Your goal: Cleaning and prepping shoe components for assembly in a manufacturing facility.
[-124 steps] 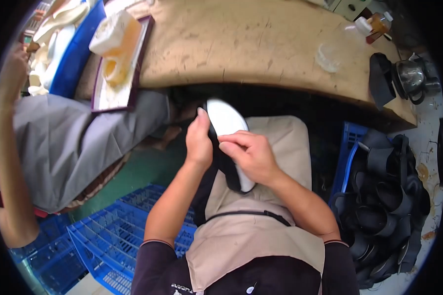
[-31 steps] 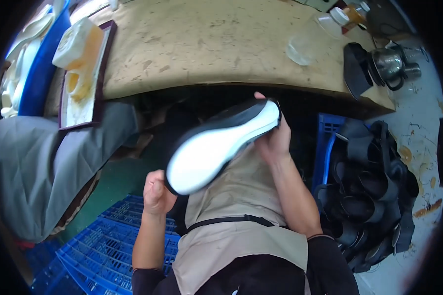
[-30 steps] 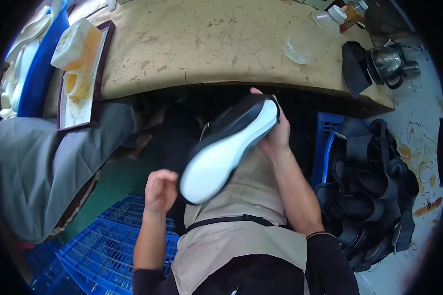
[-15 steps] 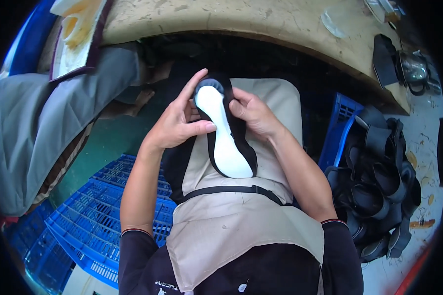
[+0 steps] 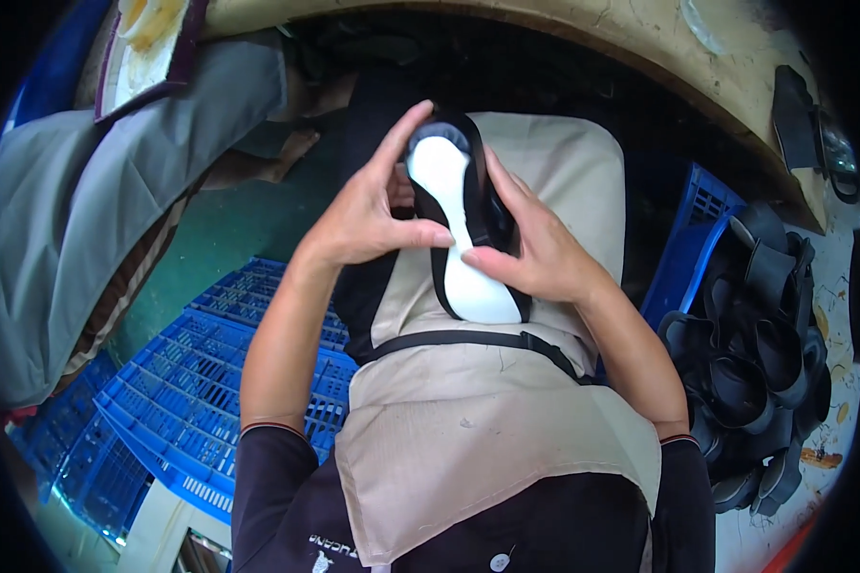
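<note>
Over my lap I hold a black shoe upper (image 5: 480,196), underside up, with a white insole (image 5: 483,291) lying along it. The rounded, gathered dark end points away from me; the broader end lies toward my waist. My left hand (image 5: 368,220) grips the left side, its fingers reaching along the rounded end and its thumb pressing on the insole's narrow middle. From the right, my right hand (image 5: 549,248) clasps the other side, its thumb also on the insole, close to the left thumb. The fingers under the shoe are partly hidden. A beige apron (image 5: 487,430) covers my lap.
A worn table edge (image 5: 545,19) curves across the far side. To the right are a blue crate (image 5: 693,220) and a heap of black shoe uppers (image 5: 745,353). Blue crates (image 5: 191,392) stand at lower left. Another person's grey-covered legs (image 5: 143,201) and a stained tray (image 5: 153,72) are at left.
My right thumb has moved from beside the upper onto the insole's narrow middle, next to my left thumb. The left hand keeps its grip. The whole view has shifted slightly.
</note>
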Motion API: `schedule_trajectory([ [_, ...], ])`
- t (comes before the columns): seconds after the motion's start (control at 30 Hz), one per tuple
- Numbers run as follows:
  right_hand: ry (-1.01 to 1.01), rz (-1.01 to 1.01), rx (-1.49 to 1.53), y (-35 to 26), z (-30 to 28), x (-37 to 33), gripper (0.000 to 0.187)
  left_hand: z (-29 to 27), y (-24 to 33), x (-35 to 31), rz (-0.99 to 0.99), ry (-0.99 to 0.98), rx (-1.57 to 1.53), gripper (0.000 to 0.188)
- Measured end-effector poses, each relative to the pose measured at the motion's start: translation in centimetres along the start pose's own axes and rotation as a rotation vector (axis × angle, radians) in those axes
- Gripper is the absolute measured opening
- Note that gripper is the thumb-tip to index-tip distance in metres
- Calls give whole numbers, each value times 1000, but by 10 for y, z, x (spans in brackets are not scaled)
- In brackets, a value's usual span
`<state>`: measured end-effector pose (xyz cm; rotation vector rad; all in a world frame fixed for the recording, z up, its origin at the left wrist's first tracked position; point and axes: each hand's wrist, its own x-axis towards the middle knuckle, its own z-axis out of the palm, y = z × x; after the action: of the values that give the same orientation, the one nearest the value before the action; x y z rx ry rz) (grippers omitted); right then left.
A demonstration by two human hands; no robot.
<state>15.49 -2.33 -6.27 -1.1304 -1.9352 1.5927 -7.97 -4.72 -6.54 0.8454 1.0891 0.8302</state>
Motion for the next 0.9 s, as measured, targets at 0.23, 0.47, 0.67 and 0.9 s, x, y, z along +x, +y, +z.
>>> schedule_trajectory([
  [0.23, -21, 36, 399, -60, -72, 35, 75, 11, 90, 2, 254, -22, 212, 114],
  [0.47, -292, 151, 723, -96, -115, 71, 79, 36, 117, 0, 302, -58, 315, 112],
  [0.67, -337, 99, 782, -83, -98, 83, 74, 26, 111, 0, 270, -114, 247, 106],
  [0.9, -244, 93, 412, -101, -91, 76, 70, 7, 110, 6, 134, -164, 38, 69],
])
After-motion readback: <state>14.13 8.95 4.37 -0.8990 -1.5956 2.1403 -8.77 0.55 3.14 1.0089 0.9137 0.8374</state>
